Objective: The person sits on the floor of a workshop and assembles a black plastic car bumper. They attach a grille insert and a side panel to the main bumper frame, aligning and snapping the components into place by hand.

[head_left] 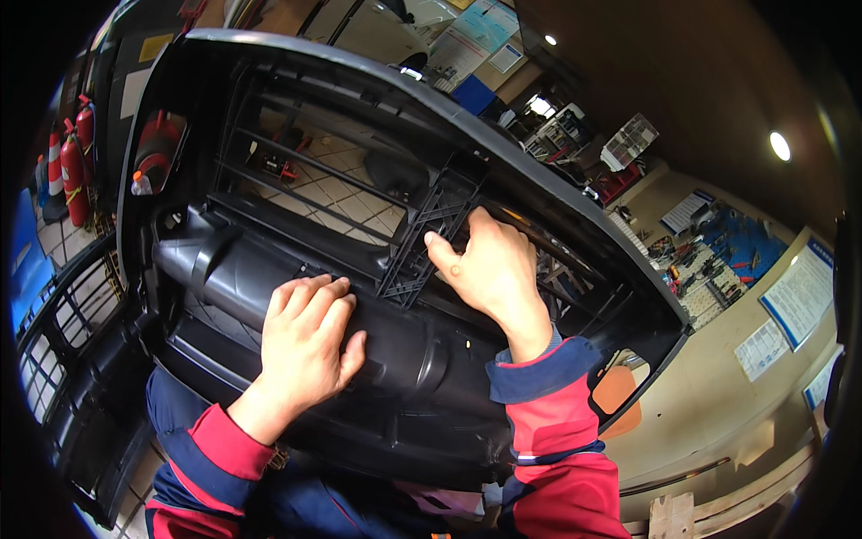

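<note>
Large black plastic bumper shell (422,359), inner side facing the person, propped up across their lap and filling the middle of the view. Its upper rim arcs from far left to near right; ribbed grille bars (305,171) cross the open upper half, tiled floor visible through the gaps.

Handling, as judged from here: a bulky moulding, probably light for its size and somewhat flexible, so it would wobble or twist if held at one end. Inner surface looks smooth and semi-gloss, a little slick. The thin grille bars and the lattice bracket (422,242) look like the fragile spots; the thick rounded duct-like body across the middle seems the safer hold, with two hands set apart.

Left hand (310,341): lying palm-down on that rounded body, fingers together and curled slightly over its crown, pressing rather than gripping. Wrist bent back, forearm rising from the near left in a red-and-navy sleeve (211,449).

Right hand (494,265): raised higher and farther, fingers hooked over the lattice bracket's right edge, thumb pressed against its face — a loose pinch on the rib. Forearm comes up steeply from the near right.

Far left: red fire extinguishers (76,162). Another black grille panel (67,359) leans at near left. Far right, a wall board hung with tools (709,278).
</note>
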Action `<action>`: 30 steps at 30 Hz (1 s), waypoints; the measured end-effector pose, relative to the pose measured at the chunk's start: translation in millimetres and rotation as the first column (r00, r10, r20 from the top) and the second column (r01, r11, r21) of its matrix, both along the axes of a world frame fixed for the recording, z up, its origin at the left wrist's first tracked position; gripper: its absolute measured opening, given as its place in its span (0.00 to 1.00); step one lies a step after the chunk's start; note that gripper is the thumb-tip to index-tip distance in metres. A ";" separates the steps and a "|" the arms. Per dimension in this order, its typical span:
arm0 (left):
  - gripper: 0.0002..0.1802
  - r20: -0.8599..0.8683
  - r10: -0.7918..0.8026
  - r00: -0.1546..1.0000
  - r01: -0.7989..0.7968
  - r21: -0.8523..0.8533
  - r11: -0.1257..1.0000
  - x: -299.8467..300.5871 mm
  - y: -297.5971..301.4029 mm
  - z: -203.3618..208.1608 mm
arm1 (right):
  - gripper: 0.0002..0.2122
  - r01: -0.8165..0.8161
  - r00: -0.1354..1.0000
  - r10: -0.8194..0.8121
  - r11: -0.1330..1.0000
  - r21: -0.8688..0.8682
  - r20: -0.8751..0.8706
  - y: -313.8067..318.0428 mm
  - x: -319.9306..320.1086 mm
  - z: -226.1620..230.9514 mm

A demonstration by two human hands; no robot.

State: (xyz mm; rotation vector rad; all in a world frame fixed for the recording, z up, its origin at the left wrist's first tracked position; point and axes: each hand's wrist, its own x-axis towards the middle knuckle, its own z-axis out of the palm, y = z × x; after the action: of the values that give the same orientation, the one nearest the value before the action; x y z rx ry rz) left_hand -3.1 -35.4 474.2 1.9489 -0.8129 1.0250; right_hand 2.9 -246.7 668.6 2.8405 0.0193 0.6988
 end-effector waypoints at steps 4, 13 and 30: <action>0.26 -0.011 -0.006 1.000 0.006 0.025 1.000 0.7 1.5 2.0 | 0.28 -0.031 0.999 0.031 1.000 0.005 0.007 -5.2 1.7 -3.4; 0.25 -0.031 0.010 0.999 -0.009 0.038 0.999 -1.8 -1.3 3.7 | 0.30 -0.073 0.997 0.073 0.997 -0.001 0.029 -13.1 3.0 -6.1; 0.27 -0.029 0.010 1.000 -0.009 0.031 0.999 6.6 -3.4 -3.0 | 0.27 -0.018 1.000 0.018 0.999 0.035 -0.001 -12.8 16.0 -13.8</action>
State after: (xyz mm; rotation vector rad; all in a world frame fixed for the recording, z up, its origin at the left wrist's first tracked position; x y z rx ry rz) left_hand 3.6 -38.8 471.2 1.9909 -0.8090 0.9926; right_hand 18.9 -259.6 654.8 2.8774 0.0336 0.7074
